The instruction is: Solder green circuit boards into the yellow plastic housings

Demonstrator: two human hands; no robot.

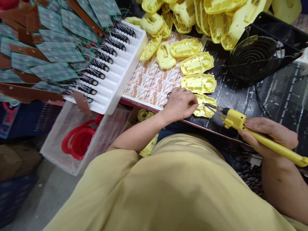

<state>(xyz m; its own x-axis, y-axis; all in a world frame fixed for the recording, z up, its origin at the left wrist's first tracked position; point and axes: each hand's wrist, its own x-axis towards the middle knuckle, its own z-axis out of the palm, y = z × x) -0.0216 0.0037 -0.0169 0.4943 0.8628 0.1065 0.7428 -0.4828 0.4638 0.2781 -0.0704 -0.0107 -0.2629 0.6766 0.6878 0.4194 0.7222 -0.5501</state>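
My right hand [271, 134] is wrapped round the handle of a yellow soldering iron [237, 120]. The iron's dark metal tip reaches left over the nearest yellow plastic shell [204, 110]. At that shell's left end my left hand [180, 104] is closed, with thumb and fingers pinched together; what they hold, if anything, is too small to make out. Part of a small black ring-shaped thing [169, 95] shows beside the left hand. Directly behind the nearest shell lie another open yellow shell [199, 83] and further ones in a row, their insides facing up.
A black fan [255, 54] with a wire guard stands at the right. Yellow shells [183, 14] are heaped at the back. On the left, a white foam tray [120, 77] holds black cylindrical parts wired to green circuit boards [60, 51]. Below is a white crate [53, 144] containing red plastic parts.
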